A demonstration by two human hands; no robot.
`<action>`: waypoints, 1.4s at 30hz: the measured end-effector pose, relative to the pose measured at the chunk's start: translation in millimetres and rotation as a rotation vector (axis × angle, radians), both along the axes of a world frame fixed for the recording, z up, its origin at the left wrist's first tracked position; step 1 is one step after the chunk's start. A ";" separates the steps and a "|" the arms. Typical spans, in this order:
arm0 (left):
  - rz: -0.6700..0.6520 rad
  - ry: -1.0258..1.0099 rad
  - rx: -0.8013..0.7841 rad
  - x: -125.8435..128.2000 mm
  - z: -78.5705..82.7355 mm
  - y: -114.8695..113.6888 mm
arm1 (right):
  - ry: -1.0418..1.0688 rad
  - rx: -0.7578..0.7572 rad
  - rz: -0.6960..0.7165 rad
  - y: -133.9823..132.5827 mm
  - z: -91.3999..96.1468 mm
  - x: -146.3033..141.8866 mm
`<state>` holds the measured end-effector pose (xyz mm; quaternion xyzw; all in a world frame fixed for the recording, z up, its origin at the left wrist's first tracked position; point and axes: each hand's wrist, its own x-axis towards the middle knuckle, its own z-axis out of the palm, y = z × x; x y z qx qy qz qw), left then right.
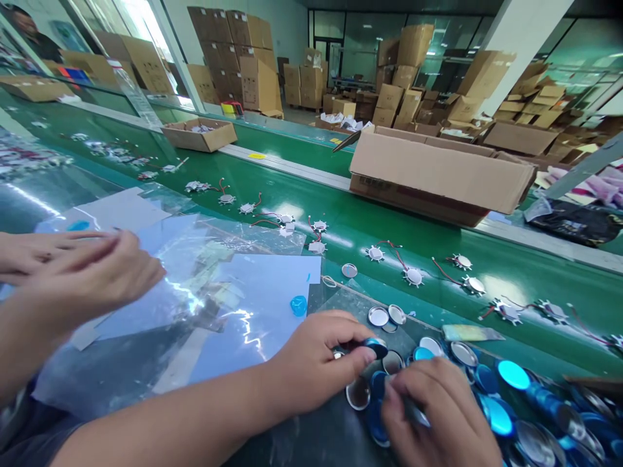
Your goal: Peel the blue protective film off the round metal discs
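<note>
The largest thing I see is the green belt (341,220), running beyond both hands from the far left to the far right. On its far edge, above and ahead of my right hand, sits a long open cardboard box (438,172). Clear plastic sheets (233,292) lie spread to the left of my left hand. Further left, another person's hands (82,272) rest over those sheets, well apart from mine.

Under and to the right of my right hand lies the heap of discs (511,402), blue and silver, overlapping one another. Ahead of both hands, a loose row of wired star parts (413,275) is strung along the belt.

My left hand (316,363) is closed in a narrow pinch, with a blue disc (376,348) between thumb and fingertips, just above the near edge of the heap. My right hand (438,415) is curled knuckles-up on the discs just beside it. I cannot tell whether it grips one or only presses on them.

In my judgement the discs are slick and thin, so I should grip the blue disc by its rim rather than its face. I should also lift it straight up so its neighbours do not slide. A small blue cap (298,305) sits on the sheets just beyond my left hand.
</note>
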<state>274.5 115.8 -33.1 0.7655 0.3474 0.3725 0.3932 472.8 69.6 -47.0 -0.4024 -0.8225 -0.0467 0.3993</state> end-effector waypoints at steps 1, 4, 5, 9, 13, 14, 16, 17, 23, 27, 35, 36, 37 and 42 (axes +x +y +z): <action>-0.025 -0.014 0.018 0.4 -0.1 0.3 | -0.003 0.025 -0.044 0.5 1.1 1.7; -0.075 -0.035 0.123 2.1 -0.2 -0.5 | -0.011 0.093 -0.097 3.4 2.1 5.6; -0.080 -0.038 0.170 2.5 -0.2 -1.1 | -0.013 0.105 -0.081 4.4 1.6 6.3; -0.059 -0.002 0.328 1.5 0.8 -3.4 | -0.020 0.146 -0.049 5.9 -0.7 7.3; -0.031 0.054 0.372 -1.1 2.3 -5.3 | -0.029 0.135 -0.021 3.5 0.9 6.1; -0.029 0.062 0.379 -1.4 2.5 -5.5 | -0.023 0.136 -0.014 2.7 1.4 5.5; -0.023 0.077 0.401 -1.6 2.6 -5.6 | -0.002 0.131 -0.010 1.7 2.1 4.2; -0.022 0.081 0.412 -1.5 2.7 -5.6 | 0.007 0.130 -0.010 1.6 2.2 3.7; -0.058 0.039 0.395 -0.3 4.1 -6.2 | -0.045 0.085 0.036 3.6 2.2 5.9; -0.105 0.014 0.354 1.1 4.6 -7.6 | -0.057 0.025 0.047 4.1 3.0 7.6; -0.090 -0.157 -0.119 5.9 -2.0 -8.9 | -0.001 0.000 0.042 3.5 6.8 1.2; -0.074 -0.185 -0.210 6.3 -2.9 -9.0 | 0.001 0.004 0.042 3.3 6.6 0.7; -0.064 -0.221 -0.312 6.9 -4.1 -9.2 | -0.002 0.009 0.048 3.2 6.2 0.1; -0.065 -0.497 -0.907 13.8 -12.9 -10.7 | 0.030 0.013 0.075 3.3 2.2 -5.0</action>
